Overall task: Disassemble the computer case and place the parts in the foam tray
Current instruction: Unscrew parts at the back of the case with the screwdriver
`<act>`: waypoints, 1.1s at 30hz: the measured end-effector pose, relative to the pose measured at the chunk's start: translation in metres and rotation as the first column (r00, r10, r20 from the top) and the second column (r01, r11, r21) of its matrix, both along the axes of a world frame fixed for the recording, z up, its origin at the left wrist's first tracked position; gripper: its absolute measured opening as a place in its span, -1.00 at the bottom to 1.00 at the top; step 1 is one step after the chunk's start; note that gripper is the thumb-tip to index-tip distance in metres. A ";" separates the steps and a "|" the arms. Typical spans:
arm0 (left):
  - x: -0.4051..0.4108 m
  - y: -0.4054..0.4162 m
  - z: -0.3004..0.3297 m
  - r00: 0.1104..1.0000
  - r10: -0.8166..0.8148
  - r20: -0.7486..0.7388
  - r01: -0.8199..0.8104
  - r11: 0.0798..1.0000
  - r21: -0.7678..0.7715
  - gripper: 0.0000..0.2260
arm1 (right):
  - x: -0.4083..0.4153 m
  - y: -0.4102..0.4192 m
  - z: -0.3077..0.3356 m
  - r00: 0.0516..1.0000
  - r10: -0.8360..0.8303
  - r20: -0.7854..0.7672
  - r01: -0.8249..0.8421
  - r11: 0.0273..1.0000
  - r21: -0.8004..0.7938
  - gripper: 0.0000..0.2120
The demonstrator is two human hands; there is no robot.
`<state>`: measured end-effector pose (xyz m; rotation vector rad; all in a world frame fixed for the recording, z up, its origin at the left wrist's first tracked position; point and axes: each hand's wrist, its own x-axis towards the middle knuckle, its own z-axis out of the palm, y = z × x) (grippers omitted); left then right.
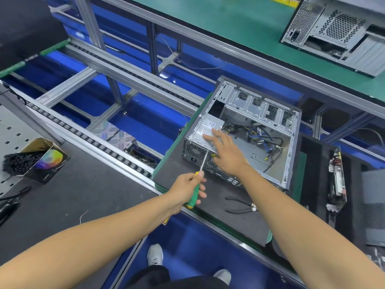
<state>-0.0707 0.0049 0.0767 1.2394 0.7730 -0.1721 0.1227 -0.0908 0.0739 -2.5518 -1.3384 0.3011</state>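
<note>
Here, left hand (188, 185) gripping screwdriver (198, 178) (tip at case (291, 147)), right hand (226, 151) flat on power supply (205, 127).

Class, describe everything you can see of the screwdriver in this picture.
The screwdriver has a green handle with yellow ends, apparently plastic, and a thin bare metal shaft. The left hand grips the handle, thumb near its upper end. The tool slants up and to the right, its tip meeting the rear face of the power supply in the open computer case. The right hand rests flat on the power supply's top and does not touch the tool.
</note>
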 end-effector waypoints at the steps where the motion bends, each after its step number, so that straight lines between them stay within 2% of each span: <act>1: 0.000 0.002 -0.001 1.000 -0.009 0.005 0.009 1.000 -0.024 -0.56 | 0.000 0.000 -0.001 1.000 -0.001 -0.001 0.001 1.000 0.004 -0.15; 3: -0.002 0.012 -0.004 1.000 -0.017 0.004 0.018 0.996 -0.093 -0.54 | 0.001 0.001 -0.002 1.000 0.002 0.000 -0.002 1.000 0.006 -0.15; 5: -0.002 0.024 -0.005 1.000 -0.017 -0.002 0.016 0.968 -0.251 -0.52 | 0.002 0.001 -0.004 1.000 0.019 0.012 -0.019 1.000 0.010 -0.16; 7: -0.001 0.028 -0.002 1.000 0.007 0.004 -0.005 0.896 -0.445 -0.52 | 0.004 0.001 -0.006 1.000 0.025 0.016 -0.026 0.999 0.020 -0.16; 9: 0.004 0.021 0.003 1.000 0.021 0.000 -0.017 0.833 -0.553 -0.52 | 0.004 0.000 -0.008 1.000 0.021 0.013 -0.022 0.999 0.033 -0.15; 14: 0.013 0.004 0.007 0.999 0.017 0.028 -0.006 0.933 -0.359 -0.67 | 0.001 0.000 -0.006 1.000 -0.004 -0.007 0.005 0.999 0.044 -0.15; 17: 0.014 0.009 0.005 0.995 0.037 0.095 -0.013 0.970 -0.241 -0.75 | -0.012 -0.003 -0.004 0.988 -0.095 0.118 0.071 0.978 0.197 -0.32; 19: 0.016 0.015 0.007 0.990 -0.002 0.139 0.025 0.986 -0.163 -0.81 | -0.030 0.002 -0.004 0.952 -0.278 0.125 0.202 0.883 0.423 -0.49; 21: 0.017 0.020 0.008 0.984 -0.072 0.164 0.087 0.993 -0.085 -0.81 | -0.057 0.014 -0.005 0.896 -0.439 -0.068 0.388 0.696 0.604 -0.67; 23: 0.016 0.022 0.007 0.973 -0.132 0.190 0.138 0.990 -0.015 -0.81 | -0.087 0.027 -0.010 0.796 -0.502 -0.338 0.578 0.467 0.669 -0.77; 24: 0.017 0.024 0.006 0.966 -0.174 0.193 0.165 0.984 0.060 -0.81 | -0.101 0.032 -0.013 0.712 -0.498 -0.496 0.684 0.330 0.651 -0.77; 25: 0.018 0.026 0.003 0.958 -0.229 0.173 0.200 0.965 0.172 -0.81 | -0.114 0.037 -0.017 0.586 -0.465 -0.664 0.797 0.180 0.577 -0.76; 27: 0.021 0.031 -0.002 0.934 -0.351 0.063 0.293 0.856 0.426 -0.78 | -0.138 0.045 -0.021 0.227 -0.301 -0.926 0.964 -0.065 0.257 -0.74; 28: 0.021 0.034 -0.004 0.925 -0.380 0.017 0.323 0.808 0.494 -0.77 | -0.148 0.048 -0.022 0.052 -0.175 -0.983 0.991 -0.116 0.073 -0.74; 29: 0.022 0.035 -0.005 0.915 -0.403 0.000 0.344 0.781 0.521 -0.76 | -0.154 0.052 -0.021 -0.073 -0.054 -0.996 0.990 -0.125 -0.066 -0.76; 30: 0.022 0.036 -0.006 0.908 -0.420 0.005 0.356 0.777 0.519 -0.75 | -0.159 0.054 -0.020 -0.147 0.050 -0.988 0.983 -0.107 -0.151 -0.76; 31: 0.023 0.037 -0.007 0.904 -0.427 0.014 0.362 0.783 0.505 -0.74 | -0.161 0.054 -0.018 -0.189 0.121 -0.975 0.976 -0.088 -0.200 -0.72; 33: 0.024 0.038 -0.009 0.899 -0.437 0.012 0.372 0.778 0.506 -0.66 | -0.164 0.052 -0.017 -0.207 0.209 -0.956 0.972 -0.070 -0.225 -0.65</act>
